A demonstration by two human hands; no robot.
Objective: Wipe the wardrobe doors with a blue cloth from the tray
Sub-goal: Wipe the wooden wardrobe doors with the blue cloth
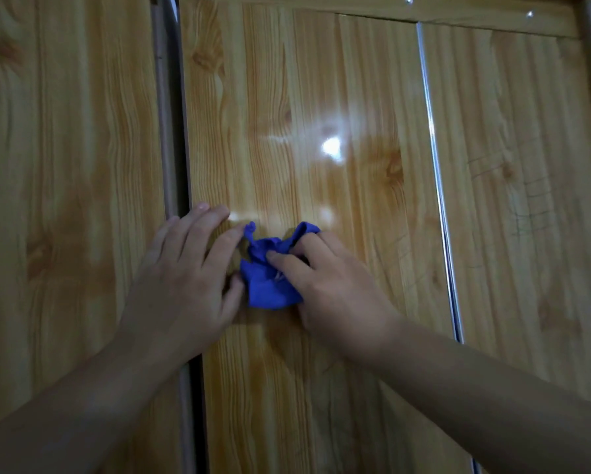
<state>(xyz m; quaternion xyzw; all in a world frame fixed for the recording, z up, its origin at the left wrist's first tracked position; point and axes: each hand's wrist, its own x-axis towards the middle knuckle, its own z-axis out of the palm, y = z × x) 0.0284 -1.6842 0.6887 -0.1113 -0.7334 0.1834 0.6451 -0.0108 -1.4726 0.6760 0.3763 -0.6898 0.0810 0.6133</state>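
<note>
Bunching the blue cloth (270, 289) against the middle wardrobe door (321, 97), my right hand (335, 292) curls its fingers (287, 261) into the folds and grips it. My left hand (184, 278) lies beside it, fingers nearly straight on the wood, index tip and thumb just touching the cloth's edge. I judge wiping under way here; the left door (64, 165) and right door (513, 165) look yet to do. No tray shows, the doors' lower parts are cut off, and blur hides any streaks.
</note>
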